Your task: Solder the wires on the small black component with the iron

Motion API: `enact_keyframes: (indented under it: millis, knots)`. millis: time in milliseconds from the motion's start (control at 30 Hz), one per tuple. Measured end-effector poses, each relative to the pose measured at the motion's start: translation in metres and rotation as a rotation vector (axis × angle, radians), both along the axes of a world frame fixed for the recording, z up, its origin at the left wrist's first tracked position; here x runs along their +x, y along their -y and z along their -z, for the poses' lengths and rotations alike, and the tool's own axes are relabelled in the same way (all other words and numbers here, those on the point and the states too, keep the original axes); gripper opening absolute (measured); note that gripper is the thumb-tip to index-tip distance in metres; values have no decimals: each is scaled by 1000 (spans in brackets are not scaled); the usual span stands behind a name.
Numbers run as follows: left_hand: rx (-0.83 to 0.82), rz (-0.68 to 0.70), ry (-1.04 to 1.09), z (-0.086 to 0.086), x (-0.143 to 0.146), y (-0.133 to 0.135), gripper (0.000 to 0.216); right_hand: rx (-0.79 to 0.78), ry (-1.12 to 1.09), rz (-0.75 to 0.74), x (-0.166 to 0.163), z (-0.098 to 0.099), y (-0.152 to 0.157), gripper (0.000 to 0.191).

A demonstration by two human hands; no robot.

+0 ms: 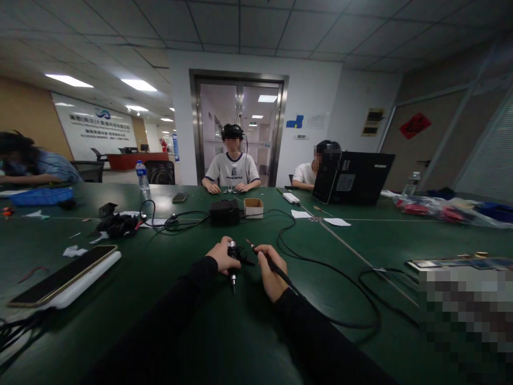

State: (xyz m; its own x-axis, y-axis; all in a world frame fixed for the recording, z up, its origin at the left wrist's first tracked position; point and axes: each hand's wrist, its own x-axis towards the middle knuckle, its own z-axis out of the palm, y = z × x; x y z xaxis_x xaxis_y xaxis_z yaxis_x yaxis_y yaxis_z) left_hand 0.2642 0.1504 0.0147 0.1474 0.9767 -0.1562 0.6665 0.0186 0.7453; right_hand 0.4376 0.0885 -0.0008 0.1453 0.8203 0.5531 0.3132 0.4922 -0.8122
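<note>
In the head view, my right hand (273,272) is closed round a soldering iron (276,269) like a pen. Its copper-coloured tip points up and left, and a black cable trails from its rear end. My left hand (223,255) grips a dark piece with a black and silver body (233,274), whose thin metal point faces me. Black parts bunch beside the fingers; their exact kind is unclear. The iron's tip is a short way right of this piece, apart from it.
Beyond my hands stand a black box (224,213) and a small open cardboard box (254,209). A phone (64,275) lies at the left on a white bar. Cables cross the green table (240,342). A black computer case (355,177) stands at right. Other people sit around.
</note>
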Motion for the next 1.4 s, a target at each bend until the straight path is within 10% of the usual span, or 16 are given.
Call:
enact_keyframes:
  millis: [367,633,1400]
  knots:
    - [113,43,-88,3,-3,0,86,-5,7,-31,-1,-1,-1,19]
    - [170,-140,-190,6,-12,-46,67,-5,19,-25,-1,-3,0,20]
    - [359,-155,510,51,-8,-58,28,-9,44,-153,1,5,-5,21]
